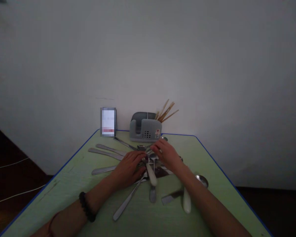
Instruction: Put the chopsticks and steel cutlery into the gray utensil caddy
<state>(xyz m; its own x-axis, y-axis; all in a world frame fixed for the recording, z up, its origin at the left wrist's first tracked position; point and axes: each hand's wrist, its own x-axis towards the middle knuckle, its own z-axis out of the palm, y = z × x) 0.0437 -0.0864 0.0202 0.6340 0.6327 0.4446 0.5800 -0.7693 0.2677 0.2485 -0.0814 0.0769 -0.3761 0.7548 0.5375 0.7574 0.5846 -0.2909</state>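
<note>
A loose pile of metal cutlery lies on the green table, and both my hands are over it. My left hand [130,167] rests low on the pile's left side, its fingers stretched forward and the thumb apart. Close to its fingertips is a utensil with a cream handle [151,175]. My right hand [167,155] reaches over the far right part of the pile, fingers bent and thumb near the fingertips; what they pinch is too dim to name. Flat metal handles [105,153] fan out to the left. Another long metal handle [125,204] points towards me.
Behind the pile stands a grey cutlery holder [148,130] with several wooden chopsticks [166,112]. A phone with a lit screen [108,121] leans at the back left. By my right forearm lie a ladle-like spoon [202,180] and another cream handle [186,201]. Blue edging borders the table [207,210].
</note>
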